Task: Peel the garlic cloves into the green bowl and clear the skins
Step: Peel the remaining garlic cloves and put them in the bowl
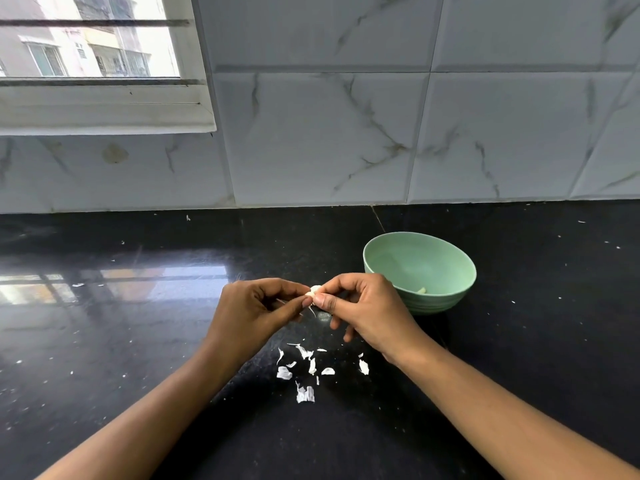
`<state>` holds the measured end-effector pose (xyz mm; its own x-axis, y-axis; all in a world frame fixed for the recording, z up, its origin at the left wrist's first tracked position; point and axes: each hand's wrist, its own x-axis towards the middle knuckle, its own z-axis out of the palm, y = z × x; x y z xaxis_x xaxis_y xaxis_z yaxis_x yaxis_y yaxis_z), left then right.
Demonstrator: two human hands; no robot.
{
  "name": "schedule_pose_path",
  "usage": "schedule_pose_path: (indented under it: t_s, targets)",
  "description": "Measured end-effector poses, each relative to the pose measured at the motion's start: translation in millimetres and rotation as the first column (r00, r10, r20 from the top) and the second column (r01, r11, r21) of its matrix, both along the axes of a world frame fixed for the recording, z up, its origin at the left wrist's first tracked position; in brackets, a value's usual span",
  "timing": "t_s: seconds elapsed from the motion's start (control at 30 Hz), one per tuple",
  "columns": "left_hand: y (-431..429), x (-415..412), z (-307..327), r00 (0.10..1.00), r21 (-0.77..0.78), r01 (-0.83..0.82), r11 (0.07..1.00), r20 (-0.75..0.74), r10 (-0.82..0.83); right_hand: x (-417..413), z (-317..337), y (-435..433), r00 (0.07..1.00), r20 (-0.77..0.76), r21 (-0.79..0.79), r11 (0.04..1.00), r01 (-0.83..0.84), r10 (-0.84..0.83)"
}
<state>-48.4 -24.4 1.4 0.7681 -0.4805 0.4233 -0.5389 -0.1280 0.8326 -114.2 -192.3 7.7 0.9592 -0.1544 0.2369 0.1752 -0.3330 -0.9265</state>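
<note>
My left hand (252,313) and my right hand (367,308) meet above the black counter, and both pinch one small white garlic clove (314,291) between their fingertips. A thin strip of skin hangs down from the clove. The green bowl (450,271) stands just right of my right hand, which hides part of its near rim. A pale peeled clove (421,290) lies at the bowl's bottom. Several white garlic skins (304,372) lie scattered on the counter below my hands.
The black polished counter (138,323) runs to a marble-tiled wall (346,133) behind. A window (90,46) sits at the upper left. Tiny white flecks dot the counter on both sides.
</note>
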Motion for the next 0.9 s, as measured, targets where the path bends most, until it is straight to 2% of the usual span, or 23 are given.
schedule_pose_path:
  t_s: [0.13,0.4,0.9]
  targets:
    - [0.5,-0.4,-0.3,1.0,0.024,0.003,1.0,0.022,-0.004,0.7,-0.5,1.0,1.0,0.006,0.0,1.0,0.011,-0.011]
    - [-5.2,-2.1,-0.7,0.997,-0.013,0.007,1.0,-0.077,-0.008,-0.3,0.6,2.7,0.998,0.01,-0.101,0.993,0.056,-0.055]
    - [-8.3,-7.9,-1.4,0.995,-0.037,0.023,0.999,-0.098,-0.027,-1.6,3.1,2.8,0.998,0.005,-0.094,0.993,0.068,-0.068]
